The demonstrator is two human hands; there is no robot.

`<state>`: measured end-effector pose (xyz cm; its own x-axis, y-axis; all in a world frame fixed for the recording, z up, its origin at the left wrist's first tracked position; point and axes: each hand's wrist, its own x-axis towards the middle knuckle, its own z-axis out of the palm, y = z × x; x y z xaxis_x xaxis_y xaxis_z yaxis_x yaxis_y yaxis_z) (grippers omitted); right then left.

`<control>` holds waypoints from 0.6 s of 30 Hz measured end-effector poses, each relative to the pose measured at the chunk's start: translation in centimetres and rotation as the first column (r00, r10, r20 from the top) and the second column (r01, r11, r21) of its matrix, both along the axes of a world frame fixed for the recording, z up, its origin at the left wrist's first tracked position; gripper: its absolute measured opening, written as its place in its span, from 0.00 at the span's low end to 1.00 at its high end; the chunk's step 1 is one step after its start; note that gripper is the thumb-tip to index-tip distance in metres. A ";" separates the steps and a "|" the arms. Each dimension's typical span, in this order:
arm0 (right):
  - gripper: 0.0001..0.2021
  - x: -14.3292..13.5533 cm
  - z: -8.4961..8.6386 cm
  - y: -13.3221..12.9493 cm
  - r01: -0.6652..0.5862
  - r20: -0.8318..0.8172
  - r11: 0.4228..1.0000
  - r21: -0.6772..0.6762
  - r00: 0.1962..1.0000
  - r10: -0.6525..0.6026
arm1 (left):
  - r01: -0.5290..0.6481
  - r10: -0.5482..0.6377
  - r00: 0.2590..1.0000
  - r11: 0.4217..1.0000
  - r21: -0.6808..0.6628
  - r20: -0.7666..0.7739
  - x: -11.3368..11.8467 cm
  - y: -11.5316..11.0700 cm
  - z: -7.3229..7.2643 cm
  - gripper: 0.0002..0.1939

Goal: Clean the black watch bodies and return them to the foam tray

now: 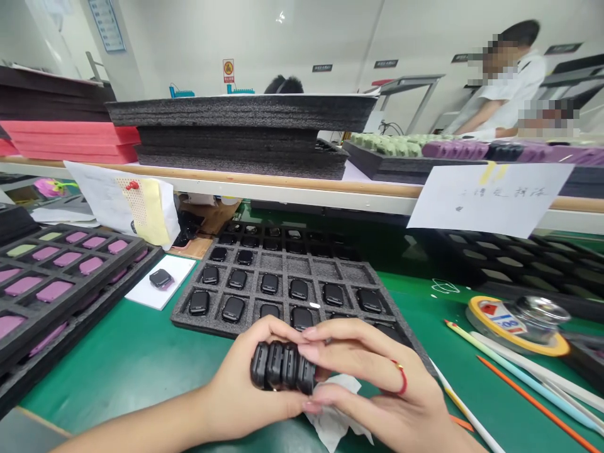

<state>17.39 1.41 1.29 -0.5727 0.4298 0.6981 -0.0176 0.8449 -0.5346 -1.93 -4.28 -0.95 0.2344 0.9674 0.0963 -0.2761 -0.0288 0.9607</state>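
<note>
My left hand is wrapped around a row of several black smartwatch cases, pressed side by side above the table. From the right, my right hand closes its fingers and thumb on the end of that row. A red string ring circles one of its fingers. Beneath the right hand lies a crumpled white tissue, partly covered. Just beyond both hands sits a grey foam tray with similar black watch cases in many of its compartments; my fingers hide part of its front row.
Foam trays with purple and green pieces stand at left, near a watch case on white paper. At right are a tape roll, a metal-topped container and several pens. A shelf crosses above; a person stands behind.
</note>
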 end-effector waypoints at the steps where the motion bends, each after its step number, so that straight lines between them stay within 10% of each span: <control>1: 0.14 0.1 0.1 0.1 -0.015 -0.014 1.000 -0.015 1.000 0.015 | 0.002 -0.001 1.000 1.000 -0.025 0.017 -0.1 0.0 0.0 0.23; 11: 0.06 -0.3 0.2 0.4 -0.016 -0.071 1.000 -0.006 0.997 0.016 | 0.207 -0.108 0.943 0.930 -0.304 0.314 0.3 0.2 -0.2 0.27; 18: 0.09 0.9 0.3 -0.4 0.009 -0.007 0.994 -0.105 1.000 -0.009 | 0.007 0.037 0.990 0.949 -0.315 0.133 0.4 0.0 0.3 0.25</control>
